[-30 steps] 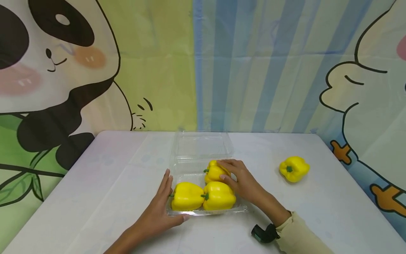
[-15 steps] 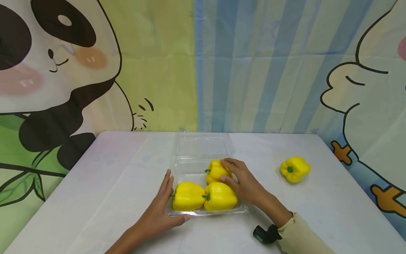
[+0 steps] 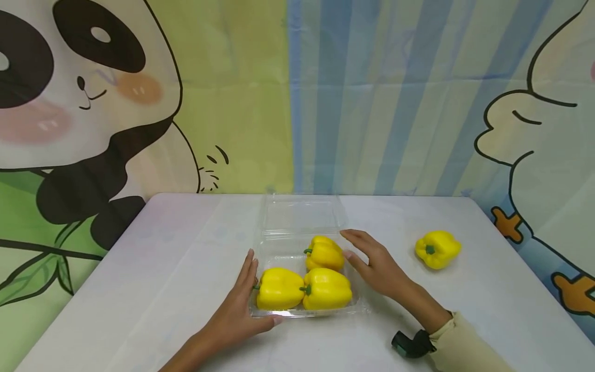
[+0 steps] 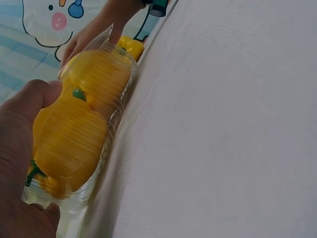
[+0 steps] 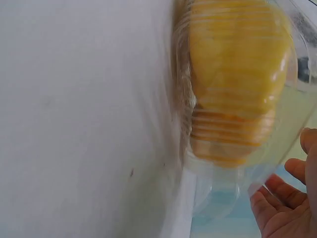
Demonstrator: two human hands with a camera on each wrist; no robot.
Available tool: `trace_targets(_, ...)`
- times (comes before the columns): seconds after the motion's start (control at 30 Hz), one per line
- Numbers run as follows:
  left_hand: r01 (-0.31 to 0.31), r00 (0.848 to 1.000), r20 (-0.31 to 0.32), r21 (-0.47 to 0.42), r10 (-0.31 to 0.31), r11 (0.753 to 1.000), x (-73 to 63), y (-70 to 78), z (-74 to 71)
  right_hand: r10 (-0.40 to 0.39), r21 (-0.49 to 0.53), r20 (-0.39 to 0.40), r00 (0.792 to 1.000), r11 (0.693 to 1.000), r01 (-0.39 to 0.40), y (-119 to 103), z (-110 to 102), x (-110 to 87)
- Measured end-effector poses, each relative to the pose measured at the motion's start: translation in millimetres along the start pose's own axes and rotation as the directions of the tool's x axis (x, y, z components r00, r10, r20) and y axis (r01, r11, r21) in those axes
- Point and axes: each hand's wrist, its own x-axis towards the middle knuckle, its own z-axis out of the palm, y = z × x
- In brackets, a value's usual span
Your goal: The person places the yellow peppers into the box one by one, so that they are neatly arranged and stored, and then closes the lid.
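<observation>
The right hand, fingers spread, has just let go of the back pepper at the clear tray's one o'clock, perhaps still brushing the rim; the wide left hand rests along nine o'clock, leaving the loose pepper outside near three.

On the table, a container holds a left pepper and a right pepper in front and a rear pepper behind the latter, with 1 loose pepper to the container's right.

Right hand drawn back rightward, fingers no longer over rear yellow pepper
</observation>
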Motion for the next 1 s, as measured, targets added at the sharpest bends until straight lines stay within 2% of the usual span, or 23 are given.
trace_targets(0.2, 0.002, 1.0, 0.0, 0.006, -0.002, 1.0, -0.7, 0.6, -0.4, -0.019, -0.027, -0.069, 0.997, 0.999, 0.017, 10.0, -10.3, -9.4)
trace_targets(0.53, -0.012, 1.0, 0.004, -0.019, 0.012, 1.0, -0.7, 1.2, -0.9, -0.023, -0.092, -0.131, 0.991, 0.996, 0.011, 20.1, -30.4, -19.2)
trace_targets(1.0, 0.002, 1.0, 0.003, -0.017, -0.002, 1.0, -1.2, 2.1, -1.6, -0.001, -0.197, -0.16, 0.987, 0.98, -0.031, 28.5, -71.0, -32.7)
